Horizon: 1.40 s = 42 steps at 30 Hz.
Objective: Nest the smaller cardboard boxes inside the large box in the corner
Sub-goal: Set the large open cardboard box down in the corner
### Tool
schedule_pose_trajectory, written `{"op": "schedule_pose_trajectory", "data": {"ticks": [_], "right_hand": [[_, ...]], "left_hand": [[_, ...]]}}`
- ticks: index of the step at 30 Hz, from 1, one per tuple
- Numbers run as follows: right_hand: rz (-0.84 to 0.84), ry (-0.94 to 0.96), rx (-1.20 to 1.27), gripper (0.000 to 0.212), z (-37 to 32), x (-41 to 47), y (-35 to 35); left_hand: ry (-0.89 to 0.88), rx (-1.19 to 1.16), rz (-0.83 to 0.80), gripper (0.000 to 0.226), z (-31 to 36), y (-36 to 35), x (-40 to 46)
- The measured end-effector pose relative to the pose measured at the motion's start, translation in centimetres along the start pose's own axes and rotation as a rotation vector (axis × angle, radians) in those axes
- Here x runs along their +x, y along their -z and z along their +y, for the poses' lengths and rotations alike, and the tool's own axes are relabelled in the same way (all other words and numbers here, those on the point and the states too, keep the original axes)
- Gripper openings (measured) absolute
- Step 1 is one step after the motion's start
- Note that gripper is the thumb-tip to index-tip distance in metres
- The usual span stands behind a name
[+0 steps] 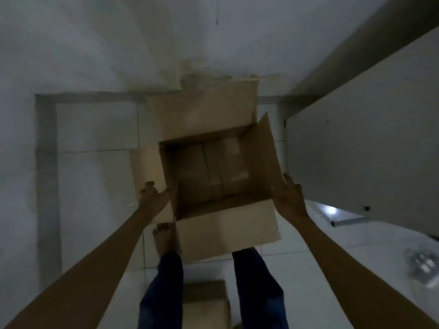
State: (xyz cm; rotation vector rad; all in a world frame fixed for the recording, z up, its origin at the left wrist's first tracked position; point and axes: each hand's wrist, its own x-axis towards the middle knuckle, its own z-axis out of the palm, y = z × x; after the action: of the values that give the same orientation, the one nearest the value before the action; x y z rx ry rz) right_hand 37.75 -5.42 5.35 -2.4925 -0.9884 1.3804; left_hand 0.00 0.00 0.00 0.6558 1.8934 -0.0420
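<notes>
A large brown cardboard box [228,226] stands open on the tiled floor near the wall, all its flaps spread outward. Its inside looks empty, with only the taped bottom showing. My left hand [152,198] rests at the box's left rim by the left flap, fingers curled against the cardboard. Flat against the outside of the right flap lies my right hand [289,198], fingers straight. A smaller cardboard box [206,302] sits on the floor between my legs, at the bottom of the view.
A white cabinet or panel [368,157] stands close on the right. The white wall [118,43] runs behind the box. My bare left foot [164,238] is beside the box's near flap. A clear plastic bundle [422,264] lies at the far right.
</notes>
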Motion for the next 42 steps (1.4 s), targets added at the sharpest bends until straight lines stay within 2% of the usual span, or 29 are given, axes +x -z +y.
{"op": "schedule_pose_trajectory", "data": {"ticks": [3, 10, 13, 16, 19, 25, 28, 31, 33, 37, 42], "right_hand": [[0.037, 0.063, -0.007, 0.044, 2.2, 0.9, -1.9], [0.28, 0.091, -0.146, 0.039, 5.0, 2.3, -5.1], [0.317, 0.094, -0.206, 0.039, 5.3, 2.4, -5.4], [0.33, 0.078, -0.188, 0.039, 5.4, 2.6, -5.6], [0.344, 0.069, -0.161, 0.037, 5.3, 2.5, -6.1], [0.367, 0.01, -0.139, 0.036, 4.8, 1.5, -6.6], [0.378, -0.006, -0.071, 0.038, 4.3, 1.5, -5.7], [0.386, -0.034, 0.142, 0.036, 3.7, 1.4, -4.6], [0.395, -0.007, 0.181, 0.029, 3.4, 1.5, -4.2], [0.38, -0.006, 0.246, 0.029, 2.6, 2.2, -3.9], [0.401, -0.004, 0.284, 0.038, 1.4, 3.9, -3.2]], "left_hand": [[0.094, -0.023, 0.0, 0.094, -2.4, 1.2, 3.0], [0.242, -0.256, -0.047, 0.111, -7.3, 4.3, 8.9], [0.256, -0.365, -0.036, 0.096, -8.2, 4.7, 10.8], [0.237, -0.443, -0.108, 0.072, -8.5, 5.3, 11.7], [0.194, -0.488, -0.145, 0.068, -8.9, 5.9, 11.8], [0.045, -0.366, 0.057, 0.067, -9.3, 7.0, 9.6], [-0.193, -0.289, 0.148, 0.039, -7.9, 7.1, 7.0], [-0.396, -0.238, 0.231, 0.038, -5.9, 6.4, 4.1], [-0.471, -0.186, 0.309, 0.035, -3.9, 5.3, 2.5], [-0.481, -0.155, 0.448, 0.008, -0.3, 3.4, 0.8], [-0.503, -0.136, 0.451, 0.012, 3.3, 3.1, 1.3]]}}
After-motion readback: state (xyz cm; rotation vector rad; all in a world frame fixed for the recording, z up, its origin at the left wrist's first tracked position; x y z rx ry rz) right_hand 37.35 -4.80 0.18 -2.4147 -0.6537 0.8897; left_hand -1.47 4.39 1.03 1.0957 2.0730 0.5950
